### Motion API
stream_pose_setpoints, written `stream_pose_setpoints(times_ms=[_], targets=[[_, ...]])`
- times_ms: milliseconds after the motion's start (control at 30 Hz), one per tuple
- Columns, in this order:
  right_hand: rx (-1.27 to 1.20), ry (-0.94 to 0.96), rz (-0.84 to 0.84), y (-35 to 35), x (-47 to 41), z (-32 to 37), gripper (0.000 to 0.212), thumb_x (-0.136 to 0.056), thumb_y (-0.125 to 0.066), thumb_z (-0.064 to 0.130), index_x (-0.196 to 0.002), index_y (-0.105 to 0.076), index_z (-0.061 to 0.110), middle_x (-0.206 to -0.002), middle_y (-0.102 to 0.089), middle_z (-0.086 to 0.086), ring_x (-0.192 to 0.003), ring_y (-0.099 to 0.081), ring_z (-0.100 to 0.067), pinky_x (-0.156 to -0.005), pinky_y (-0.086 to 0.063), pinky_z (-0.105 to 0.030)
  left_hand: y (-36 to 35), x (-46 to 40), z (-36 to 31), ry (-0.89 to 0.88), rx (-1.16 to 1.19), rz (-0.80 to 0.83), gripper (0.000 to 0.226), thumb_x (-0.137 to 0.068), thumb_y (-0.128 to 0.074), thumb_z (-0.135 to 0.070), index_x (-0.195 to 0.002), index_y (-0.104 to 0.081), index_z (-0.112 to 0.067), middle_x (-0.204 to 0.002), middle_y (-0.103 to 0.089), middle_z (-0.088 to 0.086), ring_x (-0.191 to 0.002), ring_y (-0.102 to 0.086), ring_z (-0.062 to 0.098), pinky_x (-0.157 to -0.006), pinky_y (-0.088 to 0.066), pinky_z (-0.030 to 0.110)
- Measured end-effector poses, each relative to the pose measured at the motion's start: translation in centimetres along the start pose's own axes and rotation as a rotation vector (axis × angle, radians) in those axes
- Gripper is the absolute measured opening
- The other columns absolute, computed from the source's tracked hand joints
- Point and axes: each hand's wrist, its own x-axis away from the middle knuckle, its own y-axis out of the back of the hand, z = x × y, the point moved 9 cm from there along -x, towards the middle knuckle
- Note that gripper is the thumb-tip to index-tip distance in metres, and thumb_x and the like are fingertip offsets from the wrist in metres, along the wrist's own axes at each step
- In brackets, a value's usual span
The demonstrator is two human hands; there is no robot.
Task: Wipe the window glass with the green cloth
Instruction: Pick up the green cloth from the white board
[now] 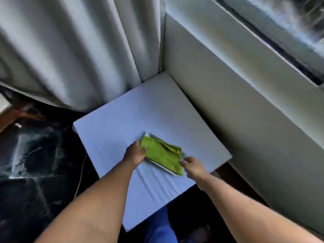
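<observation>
A folded green cloth (162,152) lies on a white tray (157,166) on top of a white-covered low table (114,123). My left hand (134,152) grips the cloth's left edge, thumb on top. My right hand (192,164) pinches the cloth's near right corner with its fingertips. The window glass (294,20) runs along the top right, above a pale sill and wall panel, well away from both hands.
Grey-white curtains (70,50) hang at the back left, reaching down to the table's far corner. A dark marble floor (35,155) lies to the left, with a thin white cable (79,179) beside the table. The pale wall panel (245,111) borders the table on the right.
</observation>
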Motion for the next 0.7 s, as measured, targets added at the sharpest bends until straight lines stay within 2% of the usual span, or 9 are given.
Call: stream_pose_setpoints(times_ms=[100,167,233,300,367,500,567,633,700], targets=[[-0.136,-0.078,-0.004,-4.4,-5.5,-1.4,0.017,-0.094,-0.062,0.02,-0.093,-0.068,0.004,-0.086,-0.063,-0.014,-0.082,-0.055,-0.022,-0.076,-0.047,-0.038,-2.3,-4.3,1.1,0.024,0.035,0.036,0.042,-0.094,-0.06,-0.029,-0.119,-0.056,0.005,-0.125,-0.062,0.03,-0.12,-0.058,0.041,-0.093,-0.045,0.041],[-0.158,-0.146,-0.046,-6.0,-8.0,-2.1,0.033,-0.093,-0.064,0.025,-0.117,-0.065,0.002,-0.105,-0.068,-0.019,-0.097,-0.063,-0.027,-0.088,-0.05,-0.041,-3.4,-6.1,1.9,0.046,0.017,0.052,0.048,-0.09,-0.064,-0.033,-0.12,-0.057,0.004,-0.126,-0.061,0.028,-0.12,-0.057,0.04,-0.095,-0.046,0.039],[-0.185,-0.231,-0.127,-6.3,-9.4,-2.5,0.047,-0.088,-0.07,0.036,-0.122,-0.064,0.005,-0.115,-0.069,-0.017,-0.109,-0.065,-0.032,-0.092,-0.051,-0.038,-3.8,-6.9,2.7,0.06,0.022,0.019,0.049,-0.086,-0.068,-0.038,-0.119,-0.059,-0.002,-0.123,-0.059,0.022,-0.114,-0.059,0.035,-0.09,-0.048,0.036],[-0.27,-0.33,-0.157,-7.0,-10.3,-2.9,0.054,-0.078,-0.078,0.042,-0.117,-0.063,0.009,-0.108,-0.068,-0.012,-0.105,-0.066,-0.031,-0.087,-0.052,-0.033,-3.7,-7.4,3.1,0.071,0.048,-0.02,0.05,-0.081,-0.072,-0.039,-0.118,-0.058,-0.009,-0.12,-0.056,0.014,-0.1,-0.058,0.028,-0.08,-0.045,0.03],[-0.361,-0.368,-0.093,-8.3,-11.1,-3.2,0.048,-0.073,-0.084,0.039,-0.103,-0.057,0.014,-0.091,-0.061,-0.003,-0.084,-0.063,-0.025,-0.075,-0.052,-0.029,-3.9,-7.7,3.3,0.052,0.065,-0.046,0.049,-0.078,-0.075,-0.037,-0.116,-0.056,-0.011,-0.116,-0.056,0.01,-0.093,-0.056,0.024,-0.077,-0.042,0.028],[-0.463,-0.222,0.027,-7.7,-11.5,-2.6,0.019,-0.078,-0.081,0.017,-0.086,-0.064,0.021,-0.084,-0.066,0.004,-0.068,-0.06,-0.007,-0.047,-0.047,-0.015,-4.4,-8.4,3.0,0.042,0.121,0.013,0.034,-0.079,-0.078,-0.029,-0.101,-0.056,-0.013,-0.098,-0.065,0.004,-0.099,-0.065,0.028,-0.077,-0.047,0.03],[-0.551,-0.142,0.125,-6.3,-10.3,-1.4,0.027,-0.081,-0.077,0.009,-0.104,-0.068,0.019,-0.099,-0.074,-0.001,-0.08,-0.069,-0.012,-0.058,-0.055,-0.02,-4.5,-8.1,3.2,0.1,0.21,0.071,0.035,-0.084,-0.075,-0.03,-0.11,-0.062,-0.011,-0.104,-0.067,0.005,-0.106,-0.066,0.026,-0.085,-0.049,0.03],[-0.606,-0.068,0.238,-4.4,-8.0,0.3,0.036,-0.086,-0.073,0.007,-0.119,-0.064,0.018,-0.115,-0.074,-0.007,-0.099,-0.072,-0.023,-0.081,-0.062,-0.039,-5.2,-6.7,2.6,0.169,0.401,0.186,0.05,-0.088,-0.07,-0.039,-0.126,-0.06,-0.008,-0.111,-0.066,0.006,-0.103,-0.065,0.025,-0.086,-0.051,0.033],[-0.621,0.016,0.305,-1.7,-5.1,2.1,0.031,-0.09,-0.069,0.006,-0.117,-0.064,0.021,-0.114,-0.074,-0.004,-0.104,-0.071,-0.024,-0.093,-0.057,-0.047,-7.3,-3.3,1.0,0.307,0.603,0.47,0.061,-0.087,-0.063,-0.059,-0.126,-0.058,-0.012,-0.106,-0.064,0.004,-0.091,-0.063,0.024,-0.082,-0.055,0.035]])
